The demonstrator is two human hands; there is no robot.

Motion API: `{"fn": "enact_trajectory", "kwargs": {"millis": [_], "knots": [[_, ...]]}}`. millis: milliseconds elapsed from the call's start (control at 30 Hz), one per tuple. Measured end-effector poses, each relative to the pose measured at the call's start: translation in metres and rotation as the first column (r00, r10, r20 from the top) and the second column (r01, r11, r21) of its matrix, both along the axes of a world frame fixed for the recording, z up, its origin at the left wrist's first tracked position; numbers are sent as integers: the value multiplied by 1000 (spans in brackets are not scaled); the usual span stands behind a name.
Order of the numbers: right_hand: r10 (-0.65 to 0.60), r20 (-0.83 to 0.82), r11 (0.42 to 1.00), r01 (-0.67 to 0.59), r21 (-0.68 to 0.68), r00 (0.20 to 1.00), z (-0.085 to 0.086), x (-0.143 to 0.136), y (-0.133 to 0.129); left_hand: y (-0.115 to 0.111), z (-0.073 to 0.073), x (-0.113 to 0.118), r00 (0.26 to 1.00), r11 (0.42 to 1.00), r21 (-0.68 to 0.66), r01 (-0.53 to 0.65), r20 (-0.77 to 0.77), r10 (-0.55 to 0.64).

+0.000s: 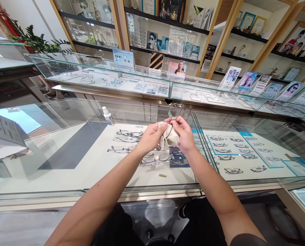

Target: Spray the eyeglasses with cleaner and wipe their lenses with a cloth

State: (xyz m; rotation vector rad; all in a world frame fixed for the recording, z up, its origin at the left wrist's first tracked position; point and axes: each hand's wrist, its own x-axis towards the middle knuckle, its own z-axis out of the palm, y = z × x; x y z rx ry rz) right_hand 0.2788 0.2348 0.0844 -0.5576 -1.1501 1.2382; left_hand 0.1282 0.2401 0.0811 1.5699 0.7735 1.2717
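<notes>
Both my hands are raised above the glass display counter, close together. My left hand is closed on a crumpled beige cloth. Pinched in the fingers of my right hand is a pair of thin-framed glasses, one lens standing out above the fingertips. The cloth hangs between the two hands and covers part of the glasses. Which part of the frame lies inside the cloth is hidden.
A white spray bottle stands on the counter glass left of my hands. Several glasses lie below and left of them, and more rows at the right. Another glass showcase runs behind.
</notes>
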Motion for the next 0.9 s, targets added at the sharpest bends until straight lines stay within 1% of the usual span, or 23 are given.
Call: {"fn": "enact_trajectory", "kwargs": {"millis": [67,133,267,367,467,533,600,667,767,833,900], "knots": [[-18,-26,1000,18,-16,1000,0,5,4,1,0,-2,998,996,-62,64,22,-63],[-52,-58,998,50,-30,997,1,11,8,4,-2,-5,995,990,-117,81,71,-73],[-128,-87,992,126,-30,988,4,25,17,13,-4,-10,983,977,-214,22,183,18],[-149,-68,989,148,-16,987,6,30,21,19,-3,-13,964,958,-286,-25,247,99],[-153,-31,988,154,19,988,5,29,22,21,-2,-12,943,953,-302,-20,312,118],[-175,18,983,174,54,984,3,26,21,21,-3,-10,938,958,-285,7,335,93],[-245,102,966,235,105,964,-1,21,19,17,-5,-6,947,967,-251,35,318,48],[-360,191,927,328,182,913,-4,15,15,11,-6,-1,963,977,-200,70,269,-14],[-532,259,838,458,296,806,-10,5,6,-3,-7,10,987,993,-73,90,142,-79],[-604,251,789,525,319,756,-12,0,1,-12,-6,17,996,996,35,80,44,-82],[-628,225,774,565,286,745,-12,-2,-3,-19,-6,21,995,989,117,95,-31,-92]]}}
